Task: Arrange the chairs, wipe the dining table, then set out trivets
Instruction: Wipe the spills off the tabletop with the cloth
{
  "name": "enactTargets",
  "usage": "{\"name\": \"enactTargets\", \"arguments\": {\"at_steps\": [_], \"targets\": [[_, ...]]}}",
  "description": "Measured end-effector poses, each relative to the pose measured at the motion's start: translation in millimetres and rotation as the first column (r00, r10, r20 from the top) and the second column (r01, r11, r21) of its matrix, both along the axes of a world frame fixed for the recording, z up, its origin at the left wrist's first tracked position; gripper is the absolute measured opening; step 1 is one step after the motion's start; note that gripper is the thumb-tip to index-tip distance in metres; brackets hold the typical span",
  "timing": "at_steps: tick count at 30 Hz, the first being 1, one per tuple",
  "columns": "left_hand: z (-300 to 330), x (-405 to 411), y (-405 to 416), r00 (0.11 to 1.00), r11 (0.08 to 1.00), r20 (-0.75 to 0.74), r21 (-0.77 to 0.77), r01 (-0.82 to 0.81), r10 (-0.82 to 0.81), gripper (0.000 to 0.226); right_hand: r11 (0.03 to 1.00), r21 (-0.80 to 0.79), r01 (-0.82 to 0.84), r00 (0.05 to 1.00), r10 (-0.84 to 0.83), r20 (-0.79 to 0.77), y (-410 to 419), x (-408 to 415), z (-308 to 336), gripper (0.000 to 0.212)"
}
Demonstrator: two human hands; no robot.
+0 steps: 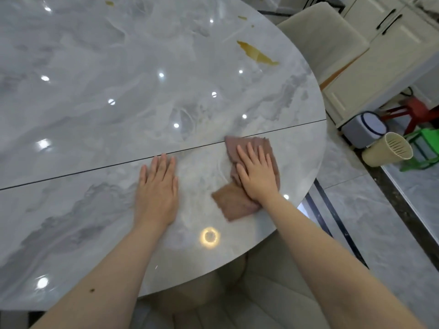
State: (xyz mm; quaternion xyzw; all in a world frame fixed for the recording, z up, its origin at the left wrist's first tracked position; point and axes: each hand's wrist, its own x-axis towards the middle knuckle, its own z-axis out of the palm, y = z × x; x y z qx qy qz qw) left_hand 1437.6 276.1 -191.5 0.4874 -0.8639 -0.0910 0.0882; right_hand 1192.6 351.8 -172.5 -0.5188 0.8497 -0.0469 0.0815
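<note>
Two hands of mine lie on the grey marble worktop (pixel 95 91) in the head view, both with the fingers straight. My left hand (pixel 158 188) rests flat and bare on the surface, its fingertips just before the dark seam (pixel 95 167) that crosses the top, and it holds nothing. My right hand (pixel 257 173) presses flat on a brown cloth (pixel 237 205), which lies folded near the right edge and reaches over the seam. Further away on the top I see a yellow-brown smear (pixel 256 54). One cream chair (pixel 325 36) stands beyond the far right edge, and another chair (pixel 261 293) is pushed under the near edge, between my arms.
</note>
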Motion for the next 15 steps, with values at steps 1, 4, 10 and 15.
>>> {"name": "enactTargets", "arguments": {"at_steps": [1, 4, 10, 15], "targets": [[1, -1, -1, 1.000, 1.000, -0.008, -0.001, 0.000, 0.000, 0.059, 0.998, -0.001, 0.062, 0.998, -0.062, -0.001, -15, 6, 0, 0.057], [0, 1, 0, 0.999, 1.000, -0.040, -0.006, 0.010, -0.011, 0.060, 0.996, -0.041, 0.076, 0.997, -0.075, 0.036, -35, 63, -6, 0.055], [0, 2, 0, 0.997, 1.000, -0.079, 0.006, 0.024, -0.024, 0.060, 0.944, -0.009, -0.329, 0.942, 0.329, 0.058, 65, 108, 7, 0.055], [2, 0, 1, 0.999, 1.000, -0.046, 0.014, 0.013, -0.013, 0.061, 0.999, 0.022, -0.027, 1.000, 0.027, -0.001, 63, -3, 7, 0.060]]}}
